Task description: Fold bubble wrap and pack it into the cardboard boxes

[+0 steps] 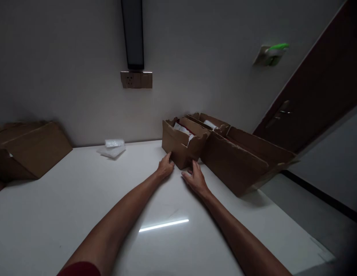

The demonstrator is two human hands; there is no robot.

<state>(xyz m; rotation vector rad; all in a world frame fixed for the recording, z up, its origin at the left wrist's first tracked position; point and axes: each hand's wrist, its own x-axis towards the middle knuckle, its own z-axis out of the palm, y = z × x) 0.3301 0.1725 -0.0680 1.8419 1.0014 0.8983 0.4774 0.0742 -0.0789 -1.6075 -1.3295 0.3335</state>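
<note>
A small open-topped cardboard box (178, 147) stands near the wall, one corner towards me. White papers and something dark red show inside it. My left hand (166, 166) lies at the lower edge of its left side, fingers stretched forward and apparently touching the cardboard. Close to the box's lower right side is my right hand (196, 178), its fingers apart and the fingertips at the cardboard. Neither hand is wrapped round anything. What lies at the bottom of the box is hidden.
Right of the small box stands a long open cardboard box (232, 163), with another open box (214, 119) behind. A larger cardboard box (37, 149) sits at the left. Clear plastic packets (112, 148) lie by the wall on the white table (123, 245), below a socket (136, 80).
</note>
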